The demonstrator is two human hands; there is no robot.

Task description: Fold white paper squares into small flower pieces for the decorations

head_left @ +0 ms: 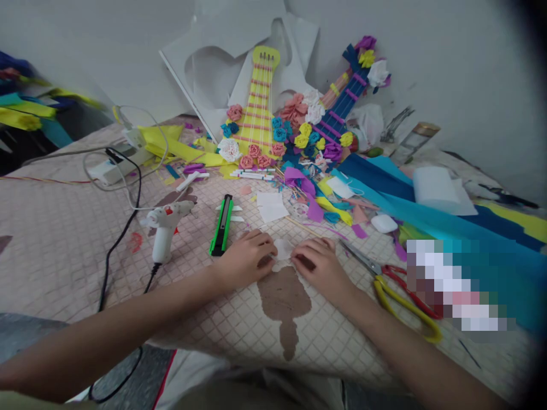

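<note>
Two bare hands meet mid-scene on the beige quilted mat (85, 239): left hand (248, 256) and right hand (320, 262), knuckles up, fingers curled down, fingertips facing each other across a small white crumpled paper scrap (282, 249). The scrap lies on the mat directly between them, touching both sets of fingertips, at the far edge of a brown printed patch (284, 296). Reach is about equal from either side, so neither hand is nearer. The scrap is roundish with no clear long axis. Grip state: fingers are bent onto the scrap's left and right edges, but I can't tell if they pinch it or only press it down; the thumbs are hidden. Green-and-black utility knife (222, 225) sits just left of the left hand, long axis running near-to-far. White hot glue gun (166, 228) is further left, black cord trailing near. Yellow-and-red-handled scissors (397, 285) lie just right of the right hand, blades pointing far-left toward it. White square paper sheet (271, 206) lies far of the scrap.
</note>
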